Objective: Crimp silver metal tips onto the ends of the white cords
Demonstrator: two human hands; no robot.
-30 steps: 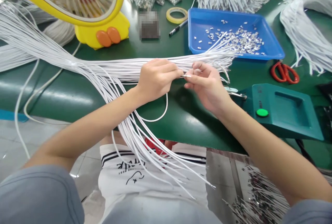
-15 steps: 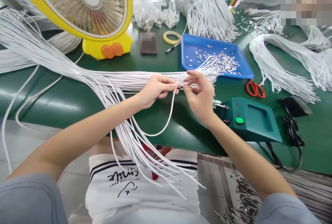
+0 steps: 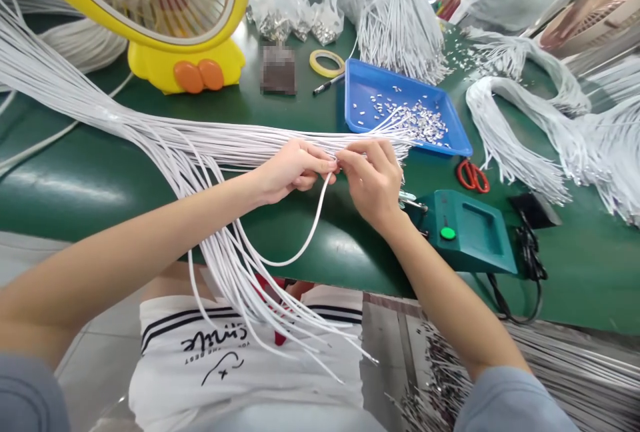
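A thick bundle of white cords [image 3: 165, 139] lies across the green table and hangs over its front edge onto my lap. My left hand [image 3: 293, 169] pinches one white cord [image 3: 313, 229] that loops down below it. My right hand [image 3: 373, 179] is closed in a pinch against the left fingertips, at that cord's end; what it holds there is too small to make out. Just behind the hands, the bundle's tips reach into a blue tray [image 3: 450, 129] of small metal tips [image 3: 420, 122].
A teal machine [image 3: 473, 232] with a green button sits right of my right hand, red scissors [image 3: 473, 175] behind it. A yellow fan [image 3: 165, 12], tape roll [image 3: 326, 62], pen, bags of metal parts and more cord bundles [image 3: 525, 125] crowd the table. Other people's hands work at the far right.
My hands have drawn together until the fingertips meet at the cord's end. The view has shifted, showing more of the table's right side and other people's hands.
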